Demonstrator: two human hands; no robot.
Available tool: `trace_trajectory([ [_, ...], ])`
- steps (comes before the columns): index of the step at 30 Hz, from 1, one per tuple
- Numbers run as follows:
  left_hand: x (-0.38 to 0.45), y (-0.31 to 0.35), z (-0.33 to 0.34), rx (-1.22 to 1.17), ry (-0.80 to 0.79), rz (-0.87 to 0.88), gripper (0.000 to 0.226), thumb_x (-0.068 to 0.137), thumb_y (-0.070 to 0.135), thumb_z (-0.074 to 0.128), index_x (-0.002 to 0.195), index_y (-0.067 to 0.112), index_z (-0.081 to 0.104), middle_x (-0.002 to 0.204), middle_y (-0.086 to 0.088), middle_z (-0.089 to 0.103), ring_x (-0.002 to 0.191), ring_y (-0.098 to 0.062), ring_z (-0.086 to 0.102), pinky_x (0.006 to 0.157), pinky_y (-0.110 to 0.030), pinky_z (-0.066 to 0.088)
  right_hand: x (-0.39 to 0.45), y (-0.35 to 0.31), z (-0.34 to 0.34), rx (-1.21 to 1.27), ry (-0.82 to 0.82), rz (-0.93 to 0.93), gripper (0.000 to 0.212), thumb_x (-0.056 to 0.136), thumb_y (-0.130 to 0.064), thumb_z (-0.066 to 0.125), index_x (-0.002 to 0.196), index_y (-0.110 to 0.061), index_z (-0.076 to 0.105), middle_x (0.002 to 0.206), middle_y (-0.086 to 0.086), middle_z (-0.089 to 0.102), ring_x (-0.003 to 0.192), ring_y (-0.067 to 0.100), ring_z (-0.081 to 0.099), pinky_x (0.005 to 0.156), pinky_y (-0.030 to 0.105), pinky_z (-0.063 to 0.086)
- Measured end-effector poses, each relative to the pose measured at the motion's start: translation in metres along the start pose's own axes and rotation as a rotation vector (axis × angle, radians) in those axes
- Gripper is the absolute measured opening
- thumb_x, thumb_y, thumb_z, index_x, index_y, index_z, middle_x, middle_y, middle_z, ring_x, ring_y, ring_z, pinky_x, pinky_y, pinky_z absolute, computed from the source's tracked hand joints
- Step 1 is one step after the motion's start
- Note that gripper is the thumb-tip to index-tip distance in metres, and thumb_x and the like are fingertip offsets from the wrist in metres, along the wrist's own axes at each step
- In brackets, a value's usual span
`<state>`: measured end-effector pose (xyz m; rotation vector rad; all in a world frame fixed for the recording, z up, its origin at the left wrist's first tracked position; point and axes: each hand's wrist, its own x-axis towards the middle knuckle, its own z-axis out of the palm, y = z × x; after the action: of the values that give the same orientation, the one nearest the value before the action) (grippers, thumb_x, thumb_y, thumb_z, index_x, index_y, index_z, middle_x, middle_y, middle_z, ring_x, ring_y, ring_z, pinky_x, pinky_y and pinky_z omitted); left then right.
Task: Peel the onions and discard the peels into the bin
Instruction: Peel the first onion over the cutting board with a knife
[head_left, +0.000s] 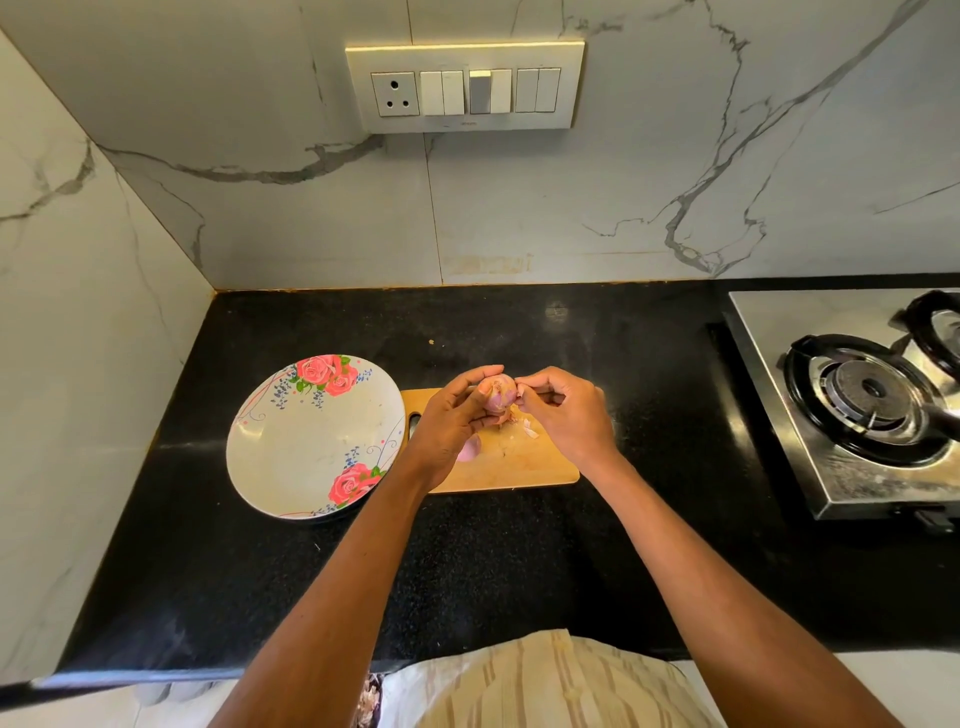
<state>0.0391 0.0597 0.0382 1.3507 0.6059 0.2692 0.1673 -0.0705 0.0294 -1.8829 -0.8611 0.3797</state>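
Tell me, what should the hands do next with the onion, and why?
Probably pull the pinched skin away. The left hand holds the onion above the cutting board, and the right hand pinches at its side. Peel scraps already lie on the board, so the peeling looks unfinished.

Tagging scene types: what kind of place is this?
Most likely a home kitchen: a gas stove on a black countertop, a wooden cutting board with a floral plate beside it.

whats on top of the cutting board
Loose peel scraps and a pink onion piece lie on the cutting board. Both hands, peeling an onion, hide its upper part.
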Motion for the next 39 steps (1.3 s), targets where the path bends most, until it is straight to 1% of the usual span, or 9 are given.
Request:
trace_trajectory([
  [5, 0.000, 0.001, 0.001, 0.004, 0.004, 0.001, 0.030, 0.103, 0.027, 0.053, 0.132, 0.027, 0.060, 0.131, -0.002, 0.066, 0.115, -0.020, 0.068, 0.092, -0.028, 0.058, 0.002, 0.003, 0.000, 0.062, -0.021, 0.036, 0.010, 0.096, -0.024, 0.071, 0.104, -0.022, 0.076, 0.094, -0.015, 0.074, 0.092, 0.003, 0.071, 0.082, 0.023, 0.059],
  [11, 0.001, 0.002, 0.001, 0.017, 0.006, 0.013, 0.031, 0.105, 0.022, 0.052, 0.134, 0.022, 0.060, 0.126, 0.001, 0.069, 0.108, -0.013, 0.071, 0.082, -0.022, 0.057, 0.001, -0.004, -0.001, 0.034, -0.057, -0.003, 0.013, 0.093, -0.027, 0.073, 0.106, -0.022, 0.075, 0.096, -0.017, 0.072, 0.096, -0.006, 0.066, 0.081, 0.010, 0.050],
  [14, 0.001, 0.002, -0.001, 0.066, -0.002, 0.032, 0.030, 0.105, 0.022, 0.052, 0.134, 0.022, 0.060, 0.128, 0.002, 0.067, 0.107, -0.006, 0.070, 0.079, -0.018, 0.056, 0.002, -0.001, -0.001, -0.001, -0.066, 0.002, 0.010, 0.093, -0.026, 0.075, 0.101, -0.021, 0.075, 0.092, -0.017, 0.071, 0.092, -0.005, 0.065, 0.077, 0.010, 0.050],
  [20, -0.002, 0.001, -0.006, 0.100, -0.029, 0.034, 0.026, 0.105, 0.023, 0.052, 0.129, 0.030, 0.060, 0.128, 0.007, 0.065, 0.110, -0.007, 0.068, 0.083, -0.018, 0.055, 0.001, 0.000, -0.004, -0.001, -0.089, -0.006, 0.003, 0.092, -0.025, 0.076, 0.094, -0.024, 0.075, 0.087, -0.018, 0.071, 0.087, -0.004, 0.066, 0.072, 0.008, 0.048],
  [26, -0.003, 0.002, -0.005, 0.113, -0.064, 0.037, 0.028, 0.103, 0.023, 0.053, 0.129, 0.030, 0.061, 0.133, 0.003, 0.062, 0.116, -0.013, 0.065, 0.087, -0.020, 0.055, 0.002, 0.006, -0.002, 0.009, -0.023, 0.049, 0.003, 0.090, -0.023, 0.076, 0.092, -0.022, 0.074, 0.083, -0.014, 0.072, 0.083, -0.001, 0.068, 0.071, 0.012, 0.052],
  [29, -0.002, 0.002, -0.004, 0.102, -0.055, 0.034, 0.028, 0.104, 0.024, 0.053, 0.130, 0.031, 0.061, 0.133, 0.003, 0.062, 0.117, -0.014, 0.065, 0.088, -0.022, 0.056, 0.003, 0.006, -0.003, 0.092, -0.056, 0.075, 0.006, 0.093, -0.026, 0.074, 0.098, -0.023, 0.073, 0.090, -0.013, 0.074, 0.091, 0.005, 0.071, 0.081, 0.025, 0.059],
  [31, 0.000, 0.001, -0.005, 0.109, -0.046, 0.032, 0.029, 0.104, 0.024, 0.053, 0.132, 0.029, 0.061, 0.133, 0.003, 0.064, 0.117, -0.014, 0.066, 0.089, -0.023, 0.056, 0.002, 0.002, -0.004, 0.090, -0.091, 0.063, 0.011, 0.093, -0.029, 0.074, 0.102, -0.025, 0.073, 0.094, -0.015, 0.073, 0.096, 0.001, 0.069, 0.084, 0.020, 0.057],
  [34, 0.001, 0.001, -0.004, 0.126, -0.047, 0.030, 0.032, 0.104, 0.024, 0.053, 0.135, 0.025, 0.060, 0.131, 0.005, 0.065, 0.115, -0.011, 0.067, 0.086, -0.020, 0.055, 0.001, -0.001, -0.005, 0.048, -0.091, 0.026, 0.011, 0.091, -0.026, 0.076, 0.102, -0.024, 0.073, 0.094, -0.018, 0.071, 0.094, -0.006, 0.066, 0.080, 0.010, 0.051],
  [39, 0.000, 0.003, -0.005, 0.150, -0.054, 0.042, 0.032, 0.104, 0.024, 0.054, 0.135, 0.025, 0.060, 0.131, 0.005, 0.065, 0.114, -0.008, 0.066, 0.085, -0.018, 0.055, 0.001, 0.000, -0.007, 0.010, -0.088, 0.015, 0.008, 0.091, -0.025, 0.076, 0.096, -0.020, 0.075, 0.089, -0.018, 0.070, 0.089, -0.005, 0.066, 0.074, 0.008, 0.049],
])
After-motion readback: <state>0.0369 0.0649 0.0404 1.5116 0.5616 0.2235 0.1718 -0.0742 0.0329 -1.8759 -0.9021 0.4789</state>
